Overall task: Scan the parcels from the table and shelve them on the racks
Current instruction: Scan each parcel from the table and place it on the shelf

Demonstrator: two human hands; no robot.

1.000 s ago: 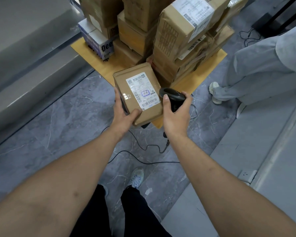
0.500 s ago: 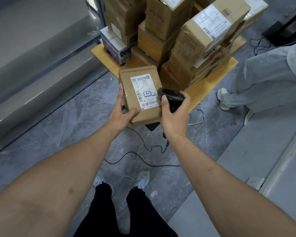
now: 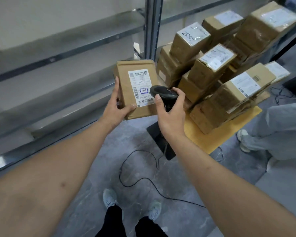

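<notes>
My left hand (image 3: pixel 116 106) grips a flat brown parcel (image 3: pixel 126 77) by its lower left corner, its white shipping label (image 3: pixel 140 87) facing up. My right hand (image 3: pixel 171 115) holds a black handheld scanner (image 3: pixel 162 93) whose head sits over the label's lower right edge, just above the barcode. A pile of taped cardboard parcels (image 3: pixel 212 65) with white labels is heaped on a low wooden table (image 3: pixel 207 142) to the right.
Grey metal racks (image 3: pixel 61 53) run along the left, with an upright post (image 3: pixel 151 26) behind the parcel. The scanner's black cable (image 3: pixel 138 178) loops across the marble floor near my shoes. Another person's legs (image 3: pixel 277 134) stand at the right by the table.
The view has swung up and left, bringing the racks closer. The parcel has risen with my left hand, and the scanner head has moved onto the label's edge.
</notes>
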